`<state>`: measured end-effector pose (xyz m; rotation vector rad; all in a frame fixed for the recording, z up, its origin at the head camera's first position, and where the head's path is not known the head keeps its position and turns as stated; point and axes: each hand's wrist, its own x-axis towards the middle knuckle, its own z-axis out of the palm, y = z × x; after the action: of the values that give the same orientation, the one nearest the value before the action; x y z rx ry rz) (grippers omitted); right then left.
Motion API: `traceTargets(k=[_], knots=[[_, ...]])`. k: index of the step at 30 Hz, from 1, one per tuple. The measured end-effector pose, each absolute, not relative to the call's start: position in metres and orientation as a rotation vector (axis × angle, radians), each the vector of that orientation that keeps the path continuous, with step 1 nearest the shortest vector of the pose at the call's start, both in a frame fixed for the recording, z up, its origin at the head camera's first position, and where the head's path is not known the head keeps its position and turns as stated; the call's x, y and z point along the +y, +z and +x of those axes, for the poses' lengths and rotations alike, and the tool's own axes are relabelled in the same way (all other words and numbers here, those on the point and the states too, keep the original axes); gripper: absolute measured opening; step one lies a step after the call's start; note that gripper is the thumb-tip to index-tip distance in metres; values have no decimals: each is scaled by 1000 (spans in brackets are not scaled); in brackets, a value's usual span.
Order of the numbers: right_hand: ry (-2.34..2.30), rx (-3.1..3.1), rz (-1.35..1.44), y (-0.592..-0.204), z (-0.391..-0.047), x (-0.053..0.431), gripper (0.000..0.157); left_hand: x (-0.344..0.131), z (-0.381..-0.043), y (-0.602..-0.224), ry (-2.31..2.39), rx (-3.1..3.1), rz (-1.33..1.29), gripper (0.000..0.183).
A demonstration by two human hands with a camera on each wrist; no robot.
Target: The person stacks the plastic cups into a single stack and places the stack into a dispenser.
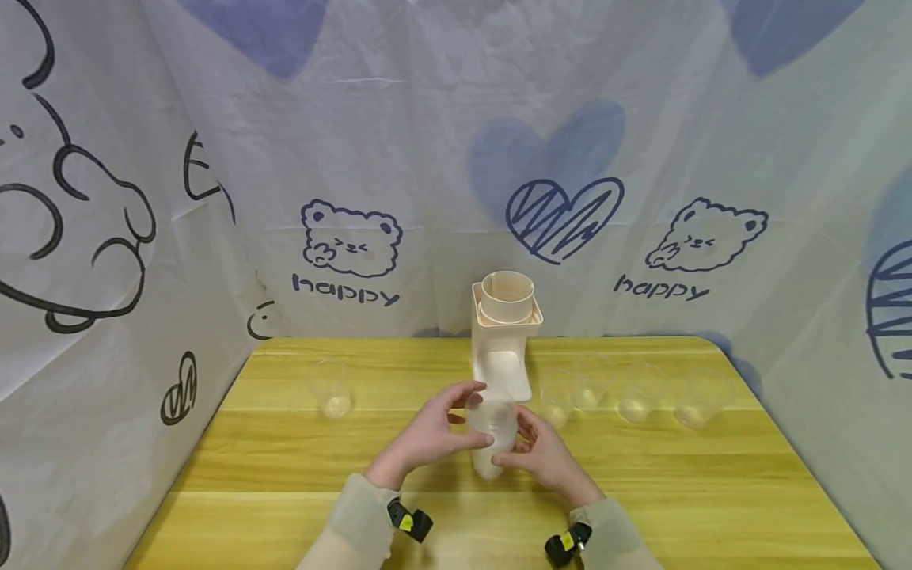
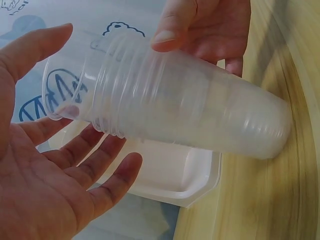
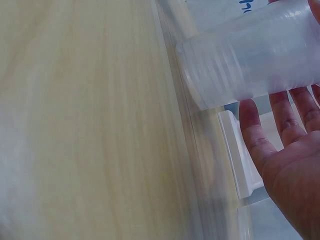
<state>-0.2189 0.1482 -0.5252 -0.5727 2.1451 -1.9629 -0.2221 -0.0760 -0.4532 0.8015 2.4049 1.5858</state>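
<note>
In the head view, a tilted stack of clear plastic cups [image 1: 493,455] is between my hands at the middle of the table. My right hand [image 1: 550,461] holds the stack, thumb on the near side and fingers behind. At the rim end, the fingers and thumb of my left hand [image 1: 426,434] lie around the outermost plastic cup [image 2: 75,100], which sticks out from the tightly nested rims. Just behind the stack stands a cream cup dispenser [image 1: 500,360], with a round tube on top and a flat base.
One clear cup [image 1: 336,400] stands on the left of the wooden table [image 1: 285,467]. Several more, among them a far-right cup [image 1: 697,410], stand right of the dispenser. A printed cloth [image 1: 427,158] hangs behind the table and along its sides.
</note>
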Motion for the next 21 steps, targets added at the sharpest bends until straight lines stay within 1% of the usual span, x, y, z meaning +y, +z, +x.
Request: traceTargets(k=[13,21], knots=[[-1978,2121,-576,-523,-218,148,80,-78,-221,-458,1602,2384,797,70],[-1975,2129,-589,-525,-219,148,78,-79,-220,-459,1589,2400,786,69]])
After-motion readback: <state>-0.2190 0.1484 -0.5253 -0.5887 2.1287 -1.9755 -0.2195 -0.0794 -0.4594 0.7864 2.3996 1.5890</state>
